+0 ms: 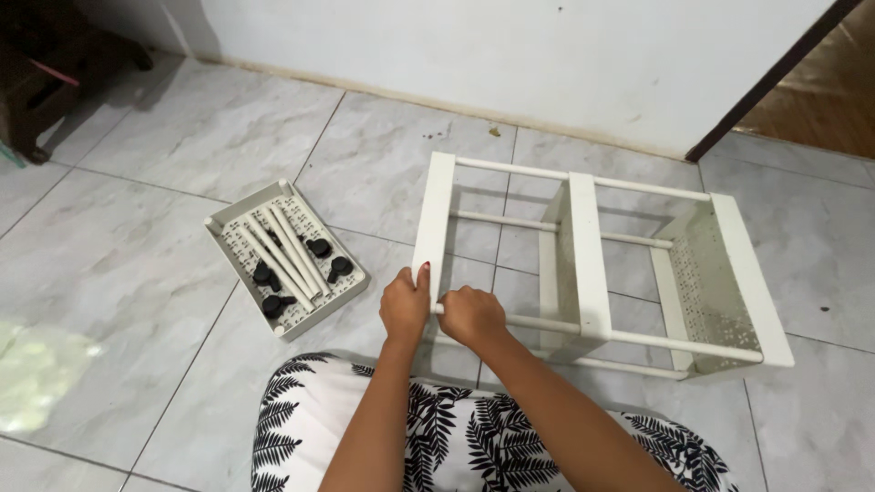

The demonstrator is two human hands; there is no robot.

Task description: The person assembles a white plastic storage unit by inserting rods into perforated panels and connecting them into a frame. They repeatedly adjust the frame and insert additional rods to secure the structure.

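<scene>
Two bare hands work at the near left corner of a white shelf rack that lies on its side on the grey tiled floor, right of centre. The left hand grips the lower end of the rack's leftmost white panel, thumb and fingers closed around its edge. The right hand, touching the left at its 3 o'clock, is clenched around the near white rod where that rod meets the panel. The rod runs off toward 3 o'clock through a middle panel to an end tray with perforated base.

At 9 o'clock from the hands, well apart from the rack, a separate perforated white tray lies flat on the floor. It holds several loose white rods laid side by side and a few small black caster wheels.

At 6 o'clock a black-and-white leaf-patterned garment covers the person's lap. A white wall runs along 12 o'clock, with dark furniture toward 10 o'clock.
</scene>
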